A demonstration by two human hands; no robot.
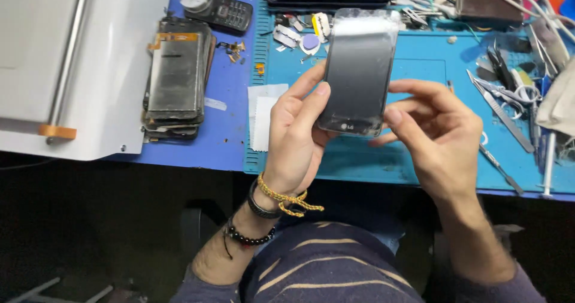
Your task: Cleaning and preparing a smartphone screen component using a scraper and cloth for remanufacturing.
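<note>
Glossy dark phone screen [358, 75], rounded corners, upper centre of frame above blue rubbery bench [419, 69]. Left hand [296, 135] fingers clamped along its left edge; right hand [437, 129] fingers curled loosely, pinching lower right corner. Stacked worn screens [175, 78] centre left.

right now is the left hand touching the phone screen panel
Touching. The head view shows the left hand gripping the dark phone screen panel by its left edge, thumb pressed against it.
</note>
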